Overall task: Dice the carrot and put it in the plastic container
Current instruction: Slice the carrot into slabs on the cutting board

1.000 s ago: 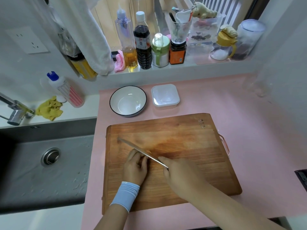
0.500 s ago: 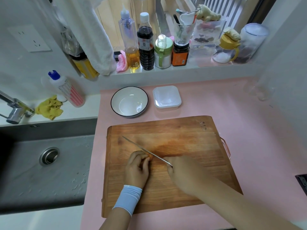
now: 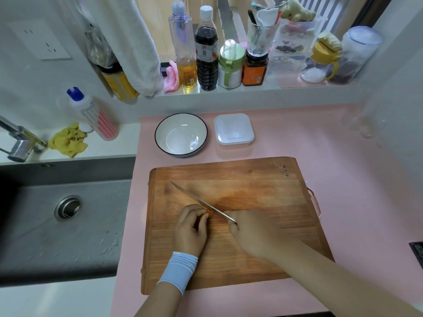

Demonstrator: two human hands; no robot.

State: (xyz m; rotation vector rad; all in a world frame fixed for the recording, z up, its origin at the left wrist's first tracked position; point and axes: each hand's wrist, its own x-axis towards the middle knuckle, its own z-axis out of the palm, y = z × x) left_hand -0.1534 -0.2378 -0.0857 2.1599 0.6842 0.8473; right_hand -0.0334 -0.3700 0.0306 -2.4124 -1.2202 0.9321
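My left hand [image 3: 191,227] rests on the wooden cutting board [image 3: 251,193], fingers curled over a small piece of carrot [image 3: 209,210]; only a sliver of orange shows at the fingertips. My right hand [image 3: 251,234] grips the handle of a knife [image 3: 196,200], whose thin blade runs up and left across the board and lies right against the left fingertips. The clear plastic container [image 3: 233,130] stands behind the board on the pink counter with nothing visible in it.
A white bowl with a dark rim [image 3: 180,133] sits left of the container. A grey sink [image 3: 64,216] lies left of the counter, with a tap [image 3: 18,143] and yellow cloth [image 3: 68,141]. Bottles and jars [image 3: 206,49] line the window ledge.
Both hands and the knife stay at the same place on the board; the blade has shifted only slightly against the fingertips. The camera view has moved a little.
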